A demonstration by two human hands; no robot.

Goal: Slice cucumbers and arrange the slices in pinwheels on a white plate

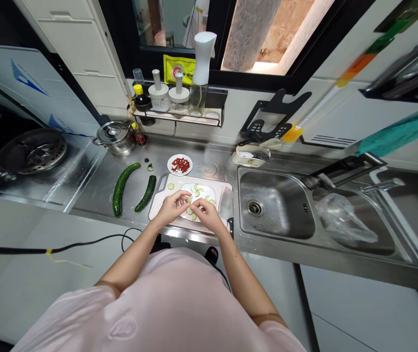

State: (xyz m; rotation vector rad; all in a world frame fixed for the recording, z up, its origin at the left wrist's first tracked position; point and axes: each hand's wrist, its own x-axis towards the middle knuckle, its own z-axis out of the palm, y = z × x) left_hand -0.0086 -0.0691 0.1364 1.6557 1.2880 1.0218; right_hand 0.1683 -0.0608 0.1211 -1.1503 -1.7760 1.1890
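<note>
My left hand (172,207) and my right hand (207,216) meet over a white plate (206,191). Both have their fingertips pinched around a thin, pale green cucumber slice (190,199), partly covered by the fingers. On the plate, cut cucumber pieces (196,190) lie in small fan-like groups; my hands hide some of it. Under the plate is a pale cutting board (161,208), with a loose round slice (171,186) near its upper left. A knife (226,201) rests along the board's right side, its dark handle toward me.
Left of the board lie a whole cucumber (121,188), a cut cucumber (146,193) and end pieces (150,167). Behind stands a dish of chopped red chili (180,165). A lidded pot (115,138) is at back left. The sink (278,210) adjoins on the right.
</note>
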